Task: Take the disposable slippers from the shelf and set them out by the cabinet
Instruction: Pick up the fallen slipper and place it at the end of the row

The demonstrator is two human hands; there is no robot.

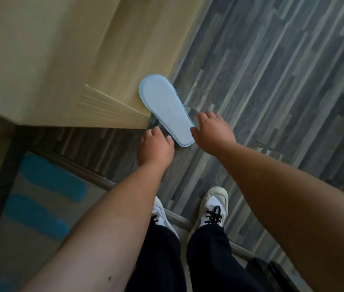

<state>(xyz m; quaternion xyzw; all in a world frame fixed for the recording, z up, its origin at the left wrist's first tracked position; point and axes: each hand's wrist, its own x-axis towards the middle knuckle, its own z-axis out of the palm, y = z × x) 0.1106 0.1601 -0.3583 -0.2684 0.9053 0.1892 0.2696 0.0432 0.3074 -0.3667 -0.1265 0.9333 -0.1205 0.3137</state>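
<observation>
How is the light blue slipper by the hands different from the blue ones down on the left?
The light blue slipper is pale and sharp; the blue slippers on the left look darker and blurry. The pale one lies on the grey wood floor against the cabinet, between the left hand and right hand; the darker ones lie on a separate lower surface, nobody touching them. All are long, flat and blue.

Slipper's [166,108] near edge behind both hands' fingertips.

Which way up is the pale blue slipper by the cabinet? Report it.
Sole up, it seems: the slipper lies flat on the floor, showing one smooth face with a stitched rim and no toe strap.
</observation>
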